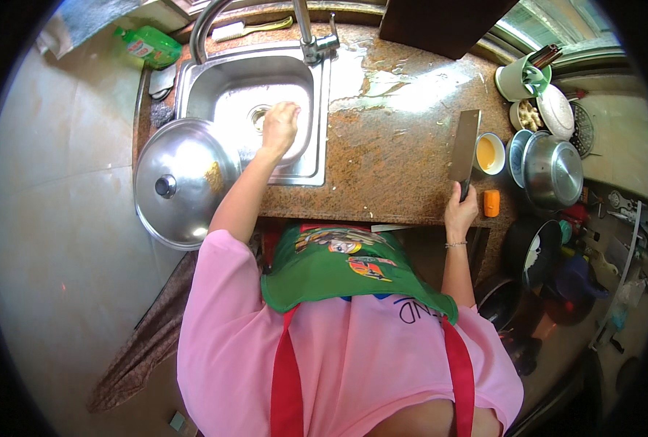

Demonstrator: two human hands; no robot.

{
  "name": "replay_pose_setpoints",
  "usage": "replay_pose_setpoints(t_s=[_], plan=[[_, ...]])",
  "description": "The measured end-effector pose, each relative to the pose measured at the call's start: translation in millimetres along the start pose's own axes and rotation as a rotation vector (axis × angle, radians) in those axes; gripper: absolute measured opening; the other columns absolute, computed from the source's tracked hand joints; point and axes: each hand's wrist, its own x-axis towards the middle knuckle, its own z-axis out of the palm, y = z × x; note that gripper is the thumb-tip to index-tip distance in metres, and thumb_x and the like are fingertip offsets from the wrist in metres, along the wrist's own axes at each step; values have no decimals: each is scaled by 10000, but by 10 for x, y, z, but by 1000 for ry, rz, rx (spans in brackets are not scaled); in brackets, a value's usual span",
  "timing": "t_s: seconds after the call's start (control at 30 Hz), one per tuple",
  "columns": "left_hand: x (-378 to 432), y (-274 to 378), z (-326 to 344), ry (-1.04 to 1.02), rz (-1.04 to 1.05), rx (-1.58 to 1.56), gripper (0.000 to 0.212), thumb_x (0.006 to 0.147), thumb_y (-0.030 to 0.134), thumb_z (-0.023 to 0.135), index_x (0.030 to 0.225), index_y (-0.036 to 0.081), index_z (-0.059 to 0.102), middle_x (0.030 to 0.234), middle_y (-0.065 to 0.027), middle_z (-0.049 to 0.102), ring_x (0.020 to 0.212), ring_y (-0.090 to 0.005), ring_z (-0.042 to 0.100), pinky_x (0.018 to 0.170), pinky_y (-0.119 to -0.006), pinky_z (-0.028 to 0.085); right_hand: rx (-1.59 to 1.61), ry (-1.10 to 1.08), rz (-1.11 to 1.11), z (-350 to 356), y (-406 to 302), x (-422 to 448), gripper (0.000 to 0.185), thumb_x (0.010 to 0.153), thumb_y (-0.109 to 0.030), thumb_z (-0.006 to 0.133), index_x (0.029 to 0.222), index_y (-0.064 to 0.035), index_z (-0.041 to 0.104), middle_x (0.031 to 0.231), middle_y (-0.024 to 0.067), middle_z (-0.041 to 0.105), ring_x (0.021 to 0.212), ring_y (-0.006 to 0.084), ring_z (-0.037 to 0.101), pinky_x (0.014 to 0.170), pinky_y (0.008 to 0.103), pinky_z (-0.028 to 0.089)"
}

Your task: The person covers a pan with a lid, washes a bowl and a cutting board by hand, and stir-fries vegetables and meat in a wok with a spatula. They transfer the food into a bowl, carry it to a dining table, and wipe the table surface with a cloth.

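Observation:
My right hand grips the dark handle of a cleaver, whose broad blade points away from me over the right side of the counter. Just right of the blade stands a white cup of orange-brown liquid. A cut piece of carrot lies beside my right hand. My left hand hangs over the stainless steel sink, near its drain. Its fingers are bunched together, and whether they hold anything is hidden.
A domed steel lid with yellow bits on it rests at the sink's left. The faucet rises behind the basin. Wet patches mark the granite counter. Steel bowls, a bowl of ginger and a utensil holder stand right.

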Motion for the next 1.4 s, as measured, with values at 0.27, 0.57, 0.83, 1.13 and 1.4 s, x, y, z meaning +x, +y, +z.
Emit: replay_pose_setpoints(t_s=[0.27, 0.57, 0.83, 1.13, 1.4], plan=[[-530, 582, -71, -52, 124, -40, 156, 823, 184, 621, 851, 32, 605, 901, -138, 597, 847, -292, 569, 774, -401, 459, 214, -238, 115, 583, 111, -152, 273, 891, -257, 599, 885, 15, 580, 710, 139, 611, 610, 237, 586, 587, 373, 463], [-1004, 999, 378, -735, 864, -163, 466, 913, 233, 414, 1379, 237, 402, 1503, -9, 247, 1405, -233, 160, 1150, -455, 84, 825, -514, 363, 848, -700, -84, 194, 918, -234, 580, 876, -49, 535, 638, -4, 537, 453, 48, 484, 366, 203, 392], [-131, 423, -90, -215, 43, 330, 556, 878, 277, 513, 1312, -50, 396, 1308, -276, 419, 1167, -428, 411, 1029, -490, 287, 771, -419, 343, 482, -337, 220, 221, 918, -245, 580, 849, -42, 530, 655, 7, 537, 470, 58, 494, 367, 210, 407], [-787, 991, 442, -271, 108, 93, 483, 922, 355, 448, 1368, 176, 401, 1470, -138, 279, 1334, -306, 297, 1052, -537, 235, 797, -442, 409, 447, -309, 91, 212, 907, -227, 599, 824, -44, 530, 644, 11, 542, 465, 60, 494, 373, 213, 407], [-486, 376, -41, -64, -5, 87, 97, 863, 73, 440, 836, 4, 501, 867, -162, 460, 825, -282, 430, 861, -437, 385, 834, -483, 441, 482, -301, 9, 209, 903, -223, 602, 814, -48, 529, 646, 14, 551, 459, 65, 504, 372, 215, 412]])
